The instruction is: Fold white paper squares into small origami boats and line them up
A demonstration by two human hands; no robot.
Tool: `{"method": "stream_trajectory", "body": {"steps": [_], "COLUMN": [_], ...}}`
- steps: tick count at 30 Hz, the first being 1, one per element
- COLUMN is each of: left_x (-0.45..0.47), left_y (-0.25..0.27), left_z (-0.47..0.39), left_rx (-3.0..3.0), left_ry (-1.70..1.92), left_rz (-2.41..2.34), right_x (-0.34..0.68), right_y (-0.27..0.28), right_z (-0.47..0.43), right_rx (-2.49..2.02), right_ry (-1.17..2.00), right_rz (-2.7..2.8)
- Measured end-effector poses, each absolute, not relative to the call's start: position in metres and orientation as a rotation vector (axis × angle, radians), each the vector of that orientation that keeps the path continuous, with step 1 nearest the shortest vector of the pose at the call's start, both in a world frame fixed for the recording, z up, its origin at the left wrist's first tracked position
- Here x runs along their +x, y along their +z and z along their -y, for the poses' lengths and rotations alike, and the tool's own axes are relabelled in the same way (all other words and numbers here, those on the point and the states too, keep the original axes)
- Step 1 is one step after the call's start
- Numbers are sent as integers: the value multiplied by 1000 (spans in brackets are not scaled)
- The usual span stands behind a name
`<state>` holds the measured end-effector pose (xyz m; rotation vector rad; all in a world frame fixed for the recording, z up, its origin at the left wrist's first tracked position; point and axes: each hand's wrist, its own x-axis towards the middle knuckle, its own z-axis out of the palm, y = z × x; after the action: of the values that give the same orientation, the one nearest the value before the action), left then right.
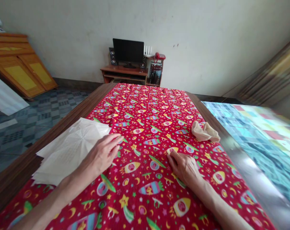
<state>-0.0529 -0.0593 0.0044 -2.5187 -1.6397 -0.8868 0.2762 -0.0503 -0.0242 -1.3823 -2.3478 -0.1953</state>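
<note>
Head view: left fingers [114,141] extended (beside papers [69,148]); right fingers [174,157] curled on cloth [145,174].

The person's left hand [107,151] is bare and slim, with long, narrow fingers and a fairly smooth back. The right hand [186,167] is bare too, lean, with ridges standing up across its back. The left forearm [70,188] and right forearm [216,201] are slender, bare as far as the view reaches. Fine detail, such as the nails, is too small to tell.
</note>
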Motion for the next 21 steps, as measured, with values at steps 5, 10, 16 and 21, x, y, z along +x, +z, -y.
{"method": "stream_trajectory", "body": {"steps": [5, 10, 16, 21], "left_x": [-118, -130, -127, -122], "left_y": [-37, -61, -56, -56], "left_z": [85, 114, 121, 116], "left_rx": [-1998, -1956, -1953, -1865], "left_ry": [-589, -543, -572, -462], "left_rz": [1982, 2043, 2051, 2021], "right_x": [277, 278, 278, 279], "right_y": [-23, -24, -23, -23], "right_z": [49, 49, 49, 49], "right_rx": [-1367, -1341, -1309, -1301], "right_ry": [-197, -205, -203, -210], "right_rz": [2351, 2346, 2352, 2350]}}
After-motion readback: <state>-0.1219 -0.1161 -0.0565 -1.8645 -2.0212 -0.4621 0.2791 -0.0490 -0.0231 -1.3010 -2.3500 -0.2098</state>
